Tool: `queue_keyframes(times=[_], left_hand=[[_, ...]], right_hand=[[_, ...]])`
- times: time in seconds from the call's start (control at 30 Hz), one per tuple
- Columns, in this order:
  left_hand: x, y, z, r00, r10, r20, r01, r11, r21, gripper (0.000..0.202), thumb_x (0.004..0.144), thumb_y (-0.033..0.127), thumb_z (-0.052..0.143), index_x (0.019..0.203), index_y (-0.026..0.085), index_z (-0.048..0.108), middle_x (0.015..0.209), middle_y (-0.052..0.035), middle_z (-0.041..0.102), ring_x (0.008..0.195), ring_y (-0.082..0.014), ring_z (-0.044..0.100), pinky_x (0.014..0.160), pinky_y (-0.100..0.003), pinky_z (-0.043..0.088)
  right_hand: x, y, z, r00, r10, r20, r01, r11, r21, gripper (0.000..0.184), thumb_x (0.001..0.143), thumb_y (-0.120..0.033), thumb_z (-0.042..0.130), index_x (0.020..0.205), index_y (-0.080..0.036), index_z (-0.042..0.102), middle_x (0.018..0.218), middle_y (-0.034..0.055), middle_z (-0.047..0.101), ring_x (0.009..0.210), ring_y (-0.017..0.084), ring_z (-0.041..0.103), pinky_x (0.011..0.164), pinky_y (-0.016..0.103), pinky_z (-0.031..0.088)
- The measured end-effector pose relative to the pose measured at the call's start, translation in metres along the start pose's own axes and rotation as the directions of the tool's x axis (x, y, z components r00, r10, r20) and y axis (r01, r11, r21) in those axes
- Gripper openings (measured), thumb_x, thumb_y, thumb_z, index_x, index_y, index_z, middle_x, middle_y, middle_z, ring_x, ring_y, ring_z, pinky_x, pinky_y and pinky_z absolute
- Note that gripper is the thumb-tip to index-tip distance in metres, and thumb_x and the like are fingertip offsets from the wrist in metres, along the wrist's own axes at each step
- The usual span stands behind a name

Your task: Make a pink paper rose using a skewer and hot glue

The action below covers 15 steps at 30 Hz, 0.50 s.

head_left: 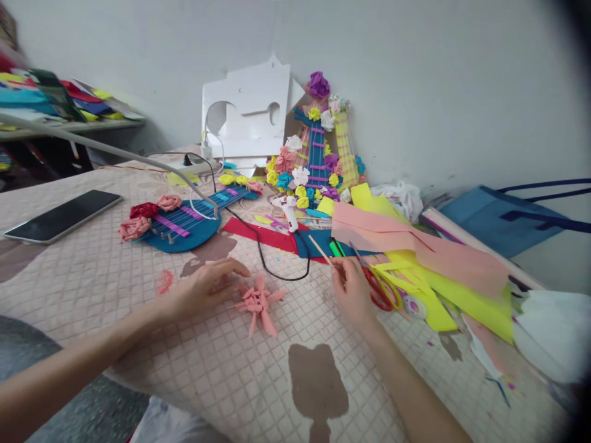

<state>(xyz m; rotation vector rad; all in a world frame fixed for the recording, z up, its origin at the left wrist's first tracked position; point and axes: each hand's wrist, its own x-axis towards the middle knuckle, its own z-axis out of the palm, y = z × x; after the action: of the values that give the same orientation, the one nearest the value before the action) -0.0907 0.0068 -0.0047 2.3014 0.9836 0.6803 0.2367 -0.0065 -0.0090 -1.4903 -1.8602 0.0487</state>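
My right hand (351, 289) pinches a thin wooden stick (319, 250) that points up and to the left. Right beside it lie red-handled scissors (379, 288). My left hand (205, 286) rests on the patterned cloth (231, 369), fingers loosely curled, empty, just left of a pink paper flower (258, 303) with curled petals.
A white glue gun (289, 211) with a black cord lies behind the flower. A blue paper guitar (187, 223) with paper roses lies at the left, and a dark tablet (62, 215) further left. Pink and yellow sheets (415, 252) are heaped at the right, and a decorated blue guitar (316, 154) leans on the wall.
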Motion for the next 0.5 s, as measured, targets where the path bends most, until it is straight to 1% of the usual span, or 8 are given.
queue_keyframes(times=[0.03,0.07,0.13,0.2,0.27,0.33,0.43,0.5], left_hand=[[0.003,-0.003,0.0,0.998,0.058,0.0,-0.058,0.998,0.027,0.021,0.092,0.027,0.049,0.109,0.02,0.059,0.109,-0.0063,0.062,0.099,-0.019,0.059,0.086,-0.031,0.049],[0.006,-0.005,0.0,0.994,0.109,0.01,-0.11,0.993,0.049,0.018,0.092,0.025,0.049,0.104,0.019,0.061,0.105,-0.0065,0.061,0.098,-0.0186,0.059,0.086,-0.031,0.048],[0.012,-0.007,0.001,0.981,0.186,0.051,-0.189,0.98,0.065,0.017,0.092,0.022,0.047,0.091,0.018,0.064,0.098,-0.0058,0.061,0.09,-0.016,0.06,0.08,-0.027,0.049],[0.018,-0.007,0.001,0.97,0.236,0.059,-0.24,0.968,0.076,0.018,0.092,0.02,0.047,0.087,0.017,0.064,0.095,-0.0057,0.06,0.086,-0.0146,0.059,0.076,-0.025,0.049],[0.027,-0.004,0.0,0.96,0.276,0.052,-0.28,0.955,0.097,0.017,0.092,0.018,0.048,0.087,0.017,0.064,0.094,-0.0063,0.06,0.085,-0.0149,0.058,0.075,-0.025,0.048],[0.037,-0.002,-0.002,0.952,0.299,0.056,-0.304,0.947,0.106,0.017,0.092,0.017,0.048,0.086,0.016,0.065,0.093,-0.0066,0.061,0.086,-0.0155,0.058,0.078,-0.027,0.047],[0.053,-0.001,-0.006,0.945,0.318,0.08,-0.326,0.939,0.11,0.018,0.091,0.015,0.048,0.085,0.016,0.065,0.094,-0.0068,0.061,0.087,-0.0159,0.058,0.08,-0.028,0.047],[0.058,-0.002,-0.008,0.945,0.319,0.076,-0.326,0.938,0.119,0.017,0.091,0.014,0.048,0.093,0.016,0.064,0.099,-0.0077,0.061,0.093,-0.0179,0.058,0.084,-0.032,0.046]], right_hand=[[-0.003,-0.006,-0.001,1.0,-0.009,0.005,0.009,0.997,0.081,0.012,0.089,-0.019,0.042,0.095,-0.019,0.053,0.094,0.0072,0.055,0.085,0.019,0.057,0.073,0.031,0.047],[-0.007,-0.014,-0.002,1.0,-0.015,0.025,0.011,0.988,0.153,0.01,0.089,-0.02,0.044,0.093,-0.019,0.053,0.091,0.0056,0.054,0.081,0.018,0.056,0.071,0.029,0.047],[-0.015,-0.029,-0.001,0.994,-0.023,0.105,-0.007,0.963,0.27,0.006,0.089,-0.021,0.047,0.09,-0.02,0.052,0.084,0.0023,0.054,0.072,0.015,0.054,0.064,0.026,0.045],[-0.023,-0.042,0.001,0.98,-0.034,0.196,-0.037,0.937,0.349,0.004,0.088,-0.021,0.049,0.087,-0.02,0.053,0.079,0.0002,0.054,0.067,0.013,0.053,0.06,0.023,0.043],[-0.03,-0.051,0.004,0.964,-0.054,0.262,-0.05,0.926,0.375,0.005,0.089,-0.021,0.05,0.087,-0.02,0.054,0.078,-0.0003,0.055,0.066,0.012,0.052,0.057,0.023,0.041],[-0.033,-0.055,0.005,0.952,-0.073,0.297,-0.044,0.927,0.371,0.007,0.09,-0.023,0.05,0.089,-0.02,0.056,0.079,0.0,0.057,0.066,0.012,0.052,0.057,0.023,0.04],[-0.034,-0.054,0.005,0.944,-0.108,0.313,-0.011,0.934,0.356,0.011,0.094,-0.025,0.047,0.096,-0.02,0.056,0.085,0.0013,0.061,0.073,0.013,0.056,0.063,0.024,0.042],[-0.034,-0.053,0.004,0.939,-0.156,0.306,0.049,0.943,0.33,0.013,0.095,-0.024,0.044,0.1,-0.021,0.056,0.088,0.002,0.062,0.078,0.014,0.057,0.067,0.025,0.043]])
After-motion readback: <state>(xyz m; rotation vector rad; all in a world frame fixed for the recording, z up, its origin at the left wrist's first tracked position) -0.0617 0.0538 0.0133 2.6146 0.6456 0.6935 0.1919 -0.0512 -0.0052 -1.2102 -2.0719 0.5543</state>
